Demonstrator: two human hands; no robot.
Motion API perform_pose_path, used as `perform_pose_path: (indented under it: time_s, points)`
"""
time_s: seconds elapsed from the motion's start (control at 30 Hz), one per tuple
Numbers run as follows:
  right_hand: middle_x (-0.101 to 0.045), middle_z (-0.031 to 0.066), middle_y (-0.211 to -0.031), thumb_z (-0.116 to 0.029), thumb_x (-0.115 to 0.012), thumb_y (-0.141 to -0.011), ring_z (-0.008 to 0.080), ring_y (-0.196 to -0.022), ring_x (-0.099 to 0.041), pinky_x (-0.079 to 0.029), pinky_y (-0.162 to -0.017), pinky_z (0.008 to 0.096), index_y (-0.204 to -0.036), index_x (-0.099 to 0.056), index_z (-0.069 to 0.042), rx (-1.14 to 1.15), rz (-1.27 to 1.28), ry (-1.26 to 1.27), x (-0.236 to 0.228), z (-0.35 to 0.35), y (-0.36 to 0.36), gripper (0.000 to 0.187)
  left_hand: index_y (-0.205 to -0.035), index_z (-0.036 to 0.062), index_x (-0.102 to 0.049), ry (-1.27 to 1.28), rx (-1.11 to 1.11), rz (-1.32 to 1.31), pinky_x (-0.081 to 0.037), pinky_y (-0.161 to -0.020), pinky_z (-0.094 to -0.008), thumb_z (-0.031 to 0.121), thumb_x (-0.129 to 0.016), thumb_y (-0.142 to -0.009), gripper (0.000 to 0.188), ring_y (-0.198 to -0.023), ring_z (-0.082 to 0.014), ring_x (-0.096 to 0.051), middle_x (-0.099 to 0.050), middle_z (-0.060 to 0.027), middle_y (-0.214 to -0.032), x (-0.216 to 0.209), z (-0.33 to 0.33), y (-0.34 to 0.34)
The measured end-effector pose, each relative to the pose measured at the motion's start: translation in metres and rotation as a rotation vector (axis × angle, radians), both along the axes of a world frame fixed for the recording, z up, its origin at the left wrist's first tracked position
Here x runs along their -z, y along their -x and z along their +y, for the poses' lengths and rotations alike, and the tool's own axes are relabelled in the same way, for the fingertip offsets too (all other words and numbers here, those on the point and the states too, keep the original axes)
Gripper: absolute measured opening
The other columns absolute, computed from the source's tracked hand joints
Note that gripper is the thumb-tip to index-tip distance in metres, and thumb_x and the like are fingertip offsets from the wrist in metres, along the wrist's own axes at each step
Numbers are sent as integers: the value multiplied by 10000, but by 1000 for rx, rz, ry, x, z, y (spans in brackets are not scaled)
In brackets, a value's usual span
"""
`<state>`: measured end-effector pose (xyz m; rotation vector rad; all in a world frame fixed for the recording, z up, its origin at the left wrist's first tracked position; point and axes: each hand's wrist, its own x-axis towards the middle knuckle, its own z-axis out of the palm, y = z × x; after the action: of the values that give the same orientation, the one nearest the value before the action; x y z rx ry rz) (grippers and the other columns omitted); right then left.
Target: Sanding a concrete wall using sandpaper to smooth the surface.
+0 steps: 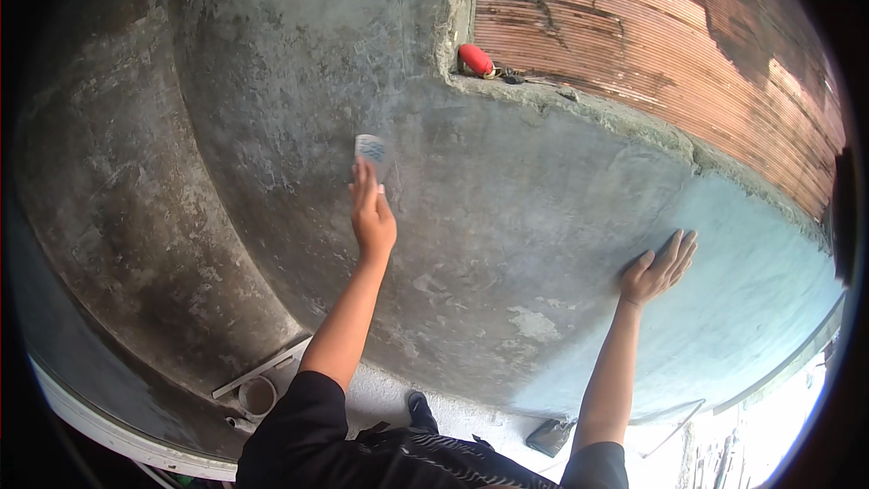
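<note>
A grey cement-plastered wall [507, 208] fills the middle of the head view. Against it my left hand [372, 213] presses a small pale sheet with blue print on its back, which looks like sandpaper [370, 147]. The fingers lie over the sheet's lower part, and its upper end sticks out past them. Farther right, my right hand [658, 270] rests on the plaster with its fingers stretched out and nothing in it. That hand is beside the border where the dull grey turns to a lighter, bluish surface.
Bare ribbed bricks [615, 36] sit behind a rough plaster ledge, where a red rounded object [475, 60] lies. Below left are a round container [257, 396] and a narrow strip [262, 366]. A dark object [549, 436] lies on the floor near my shoe [421, 409].
</note>
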<state>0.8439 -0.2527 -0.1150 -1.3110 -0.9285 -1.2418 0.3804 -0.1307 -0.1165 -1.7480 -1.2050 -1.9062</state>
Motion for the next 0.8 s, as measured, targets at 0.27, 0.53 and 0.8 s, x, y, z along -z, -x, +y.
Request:
perform_pose_path:
  time_s: [0.27,0.53,0.8]
  points:
    - [-413,163,-1617,-376,-368,-1054,358,-1513,-349,-244,-1223,508,-1534,-461,-77,3,-4,-4,-1,1,-2,573,-1523,20,-465,-75,143,205,-290,-1209,-561,22,-505,-982,543,-1502,-401,-355,-409,-206,-1603,-3,-13,-38]
    - [-381,160,-1634,-399,-362,-1066,367,-1521,-326,-243,-1223,524,-1559,-418,-86,9,-8,19,0,2,-1,587,-1532,27,-459,-90,15,19,-284,-1205,-576,40,-511,-1000,535,-1501,-390,-364,-418,-200,-1600,-16,4,-18]
    - [-403,158,-1625,-393,-366,-1052,360,-1519,-335,-233,-1222,524,-1542,-451,-90,8,13,9,3,1,-3,582,-1521,45,-483,-82,90,316,-292,-1210,-543,74,-512,-1023,500,-1486,-384,-390,-430,-176,-1599,-19,-14,-37]
